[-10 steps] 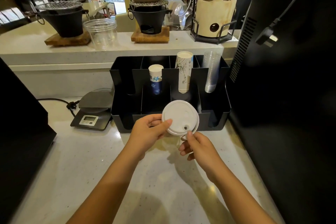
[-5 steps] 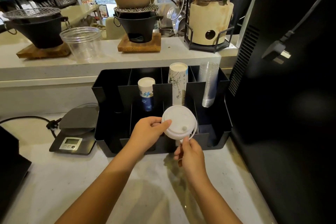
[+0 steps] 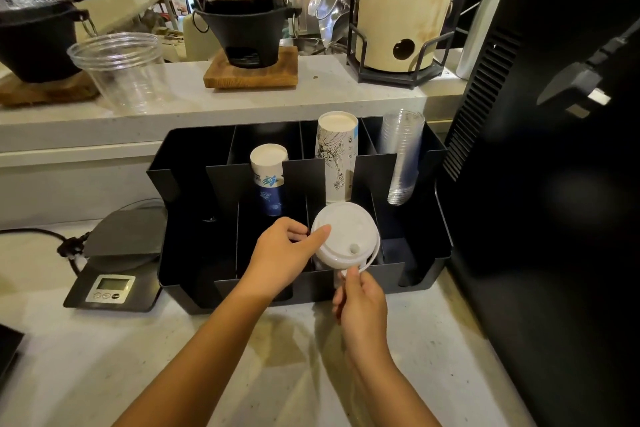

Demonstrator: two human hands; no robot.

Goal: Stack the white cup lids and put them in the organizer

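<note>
A stack of white cup lids [image 3: 344, 236] hangs tilted over the front compartments of the black organizer [image 3: 440, 204], just right of its centre. My left hand [image 3: 282, 258] grips the stack's left edge, thumb on top. From below, my right hand [image 3: 362, 302] pinches the near rim. The lid on top shows a small round sip hole. How many lids are in the stack is hidden.
The organizer's back row holds a blue-and-white paper cup stack [image 3: 269, 177], a taller printed cup stack [image 3: 336, 156] and clear plastic cups [image 3: 401, 156]. A digital scale [image 3: 114, 260] sits to the left, a large black machine [image 3: 554, 184] to the right. A raised ledge [image 3: 325, 94] runs behind.
Both hands have carried the lids forward, from in front of the organizer to over its front compartments. The camera has come closer.
</note>
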